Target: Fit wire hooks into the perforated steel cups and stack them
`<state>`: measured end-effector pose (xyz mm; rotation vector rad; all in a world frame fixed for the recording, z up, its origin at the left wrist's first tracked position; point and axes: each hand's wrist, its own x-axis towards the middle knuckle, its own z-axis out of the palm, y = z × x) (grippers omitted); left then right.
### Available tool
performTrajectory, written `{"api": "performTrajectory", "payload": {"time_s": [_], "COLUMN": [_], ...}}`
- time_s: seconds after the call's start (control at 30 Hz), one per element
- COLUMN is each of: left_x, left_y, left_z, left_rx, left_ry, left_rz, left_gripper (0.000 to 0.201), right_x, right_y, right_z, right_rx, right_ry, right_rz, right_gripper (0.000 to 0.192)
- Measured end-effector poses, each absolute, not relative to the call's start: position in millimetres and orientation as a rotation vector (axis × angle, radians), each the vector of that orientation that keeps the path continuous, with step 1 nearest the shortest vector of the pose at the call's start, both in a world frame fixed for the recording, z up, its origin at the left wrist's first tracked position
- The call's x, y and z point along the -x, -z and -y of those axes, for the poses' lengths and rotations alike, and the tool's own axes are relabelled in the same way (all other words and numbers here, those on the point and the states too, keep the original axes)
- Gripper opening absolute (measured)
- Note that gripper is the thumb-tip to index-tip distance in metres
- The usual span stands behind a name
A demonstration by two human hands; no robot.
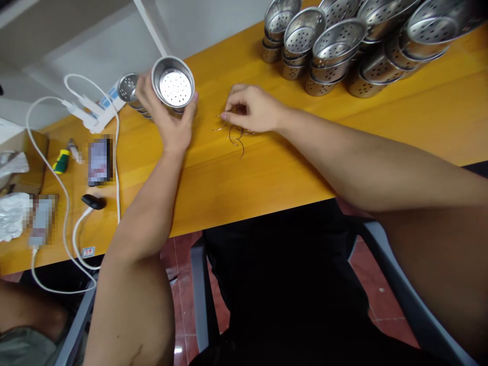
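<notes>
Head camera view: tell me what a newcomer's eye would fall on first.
Probably the perforated metal cup, its bright inside facing the camera, held up in the left hand left of centre. Next, likely the stacks of perforated metal cups crowding the table's upper right. Between them, the right hand has its fingertips at thin curved wires on the yellowish wooden table.
</notes>
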<state>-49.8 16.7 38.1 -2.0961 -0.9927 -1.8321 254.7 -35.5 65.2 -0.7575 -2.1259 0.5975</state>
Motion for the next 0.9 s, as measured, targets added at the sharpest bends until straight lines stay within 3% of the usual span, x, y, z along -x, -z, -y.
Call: {"api": "performTrajectory", "payload": {"time_s": [0.1,0.27,0.47,0.9], "left_x": [64.8,78.9,80.4,93.0], "left_y": [-25.6,-8.9,-3.4,13.7], "left_z": [-40.9,-72.2,-73.3,-87.0], "left_rx": [2.011,2.094,2.216,2.369], "left_ry": [1.982,2.003,2.113,1.784], "left_rz": [1.044,0.978,1.103,1.23], "left_gripper": [0.117,0.11,0.12,0.121], "right_x": [-255.2,-252.3,-248.0,-247.7], "right_y": [-57.5,-50.0,-45.4,-47.0], "right_z": [29.5,27.6,28.3,30.6], "right_rx": [0.785,0.771,0.763,0.769], "right_ry": [-0.589,-0.601,-0.623,-0.662], "right_rz": [2.128,2.177,2.164,2.152], "right_gripper": [0.044,0.047,0.047,0.046]}}
